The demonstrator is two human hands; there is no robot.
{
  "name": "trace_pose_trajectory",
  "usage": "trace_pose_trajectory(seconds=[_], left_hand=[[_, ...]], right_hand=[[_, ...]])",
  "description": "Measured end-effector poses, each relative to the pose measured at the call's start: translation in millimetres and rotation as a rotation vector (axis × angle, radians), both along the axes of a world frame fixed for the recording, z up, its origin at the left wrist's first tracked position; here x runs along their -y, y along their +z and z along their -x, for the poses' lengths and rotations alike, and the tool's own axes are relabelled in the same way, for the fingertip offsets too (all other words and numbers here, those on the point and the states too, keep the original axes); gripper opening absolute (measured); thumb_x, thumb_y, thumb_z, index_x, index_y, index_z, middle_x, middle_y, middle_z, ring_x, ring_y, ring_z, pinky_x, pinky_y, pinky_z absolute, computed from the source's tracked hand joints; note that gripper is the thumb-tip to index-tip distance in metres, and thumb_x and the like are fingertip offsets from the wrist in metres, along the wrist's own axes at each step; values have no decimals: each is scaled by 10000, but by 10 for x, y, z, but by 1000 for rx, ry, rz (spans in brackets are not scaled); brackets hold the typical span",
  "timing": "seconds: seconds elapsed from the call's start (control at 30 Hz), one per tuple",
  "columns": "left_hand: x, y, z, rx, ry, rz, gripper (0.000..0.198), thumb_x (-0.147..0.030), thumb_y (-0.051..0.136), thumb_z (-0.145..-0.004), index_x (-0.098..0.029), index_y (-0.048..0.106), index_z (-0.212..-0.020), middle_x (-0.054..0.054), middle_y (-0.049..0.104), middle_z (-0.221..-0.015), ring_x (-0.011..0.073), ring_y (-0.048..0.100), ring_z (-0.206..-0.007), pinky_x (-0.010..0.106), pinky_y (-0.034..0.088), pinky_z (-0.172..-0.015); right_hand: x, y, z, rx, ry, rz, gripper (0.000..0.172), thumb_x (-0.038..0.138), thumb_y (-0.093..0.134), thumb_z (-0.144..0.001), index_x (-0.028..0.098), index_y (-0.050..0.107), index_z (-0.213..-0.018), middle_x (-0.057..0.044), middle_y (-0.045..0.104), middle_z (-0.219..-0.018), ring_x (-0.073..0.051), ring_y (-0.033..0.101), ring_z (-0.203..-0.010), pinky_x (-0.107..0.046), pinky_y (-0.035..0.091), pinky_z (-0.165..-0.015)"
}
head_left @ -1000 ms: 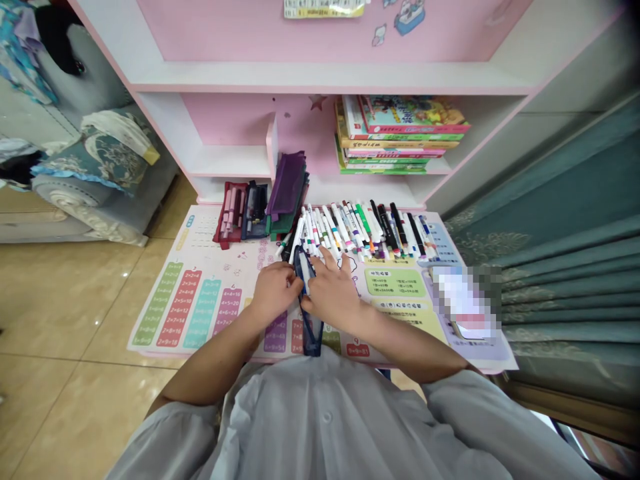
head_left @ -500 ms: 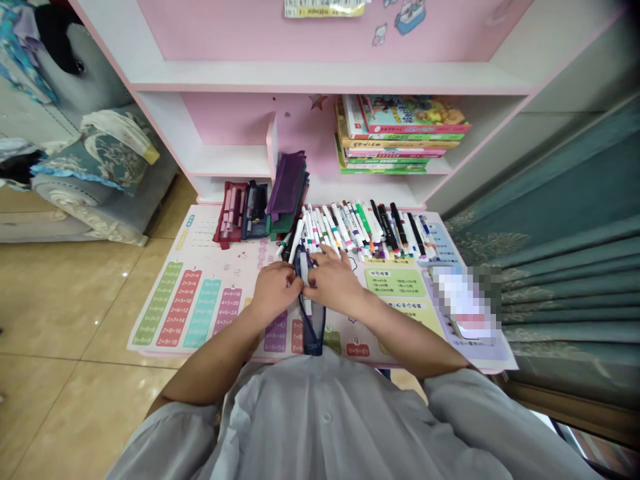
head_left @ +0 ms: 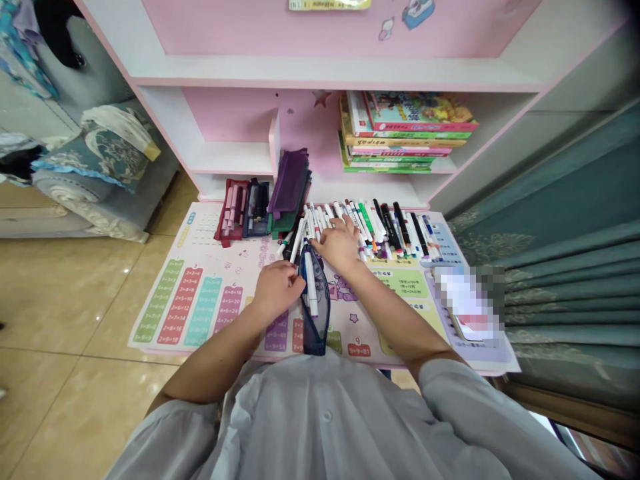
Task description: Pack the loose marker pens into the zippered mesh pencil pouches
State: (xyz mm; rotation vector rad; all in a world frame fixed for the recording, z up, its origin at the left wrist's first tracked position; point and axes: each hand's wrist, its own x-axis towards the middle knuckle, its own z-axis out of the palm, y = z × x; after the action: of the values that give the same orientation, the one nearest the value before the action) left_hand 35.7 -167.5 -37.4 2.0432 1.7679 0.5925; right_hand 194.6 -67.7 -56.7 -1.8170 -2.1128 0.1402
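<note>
Left hand [head_left: 277, 290] gripping the rim of a mesh pouch [head_left: 316, 320] near the front edge of the mat [head_left: 235, 257]; open right hand [head_left: 340, 245] resting on loose markers [head_left: 390, 230]; a slackening grip is risking the pouch tipping, and pressure is risking markers rolling

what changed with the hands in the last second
The right hand moved off the navy mesh pouch, forward onto the marker pens. The left hand stays at the pouch's open top, and the purple pouch behind stayed put.
</note>
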Motion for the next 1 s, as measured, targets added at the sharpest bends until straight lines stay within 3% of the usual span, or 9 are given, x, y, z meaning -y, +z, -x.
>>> trace_pose_trajectory(seconds=[0.5, 0.73, 0.87, 1.0], left_hand=[[-12, 1, -7, 3, -13, 5, 246, -209, 519, -772, -197, 497, -527, 39, 672, -766, 176, 621, -748, 305, 459, -736], [-16, -16, 5, 11, -15, 2, 239, -209, 517, -767, -197, 506, -529, 41, 683, -790, 181, 641, -791, 302, 468, -759], [-14, -13, 3, -3, -15, 2, 246, -204, 518, -761, -199, 515, -515, 41, 684, -782, 181, 639, -787, 304, 475, -764], [-14, -25, 4, -3, -9, 0, 241, -210, 524, -761, -199, 536, -521, 44, 694, -804, 188, 654, -812, 303, 483, -778]], right_hand=[[50, -11, 60, 162, -6, -26, 304, 363, 616, -826, 138, 767, -964, -178, 556, -1366, -402, 332, -1366, -629, 256, -1083], [58, -7, 42, 117, 21, -14, 279, 305, 573, -831, 141, 770, -942, -158, 560, -1380, -386, 337, -1377, -630, 255, -1090], [84, 92, 13, 35, 14, 3, 259, 292, 562, -808, 149, 772, -857, -148, 585, -1362, -376, 345, -1385, -619, 269, -1089], [224, 352, -49, -2, 36, 2, 225, 293, 580, -772, 158, 757, -738, -143, 605, -1336, -396, 366, -1367, -617, 282, -1072]])
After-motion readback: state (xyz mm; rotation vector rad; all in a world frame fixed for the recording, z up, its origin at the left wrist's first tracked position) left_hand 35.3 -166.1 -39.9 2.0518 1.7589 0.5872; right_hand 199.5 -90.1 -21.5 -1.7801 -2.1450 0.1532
